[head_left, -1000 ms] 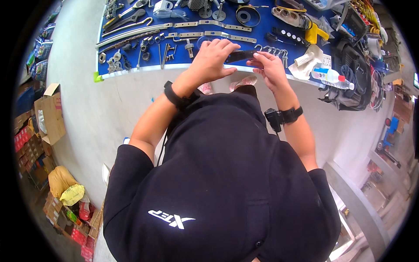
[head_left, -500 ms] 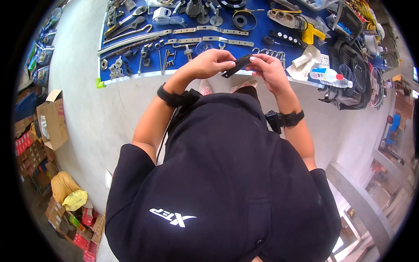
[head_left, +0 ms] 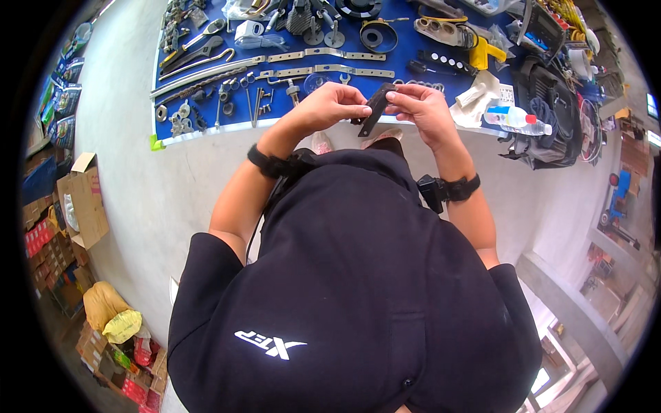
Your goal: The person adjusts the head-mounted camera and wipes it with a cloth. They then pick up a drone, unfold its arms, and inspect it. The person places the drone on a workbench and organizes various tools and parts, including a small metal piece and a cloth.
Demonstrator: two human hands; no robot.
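In front of me, by the table's near edge, both hands hold a dark, narrow, flat piece (head_left: 373,120) with a small light spot, perhaps a hole, near its lower end. It looks like two strips spread apart at an angle, joined at the top; its exact kind I cannot make out. My left hand (head_left: 326,107) pinches its left side between thumb and fingers. Closed on its upper right end is my right hand (head_left: 425,115). Black straps with small boxes circle both wrists. Fingers hide part of the piece.
A blue-topped table (head_left: 275,103) bears wrenches (head_left: 196,55), long metal strips (head_left: 323,55), bolts and rings. At its right lie a yellow tool (head_left: 485,53), a whitish cloth (head_left: 475,100), plastic bottles (head_left: 509,118) and a black bag (head_left: 547,117). Cardboard boxes (head_left: 84,199) stand at left.
The dark piece has turned more upright, and its lower end now shows two separated parts where it looked like one strip. Both hands keep hold, shifting only slightly.
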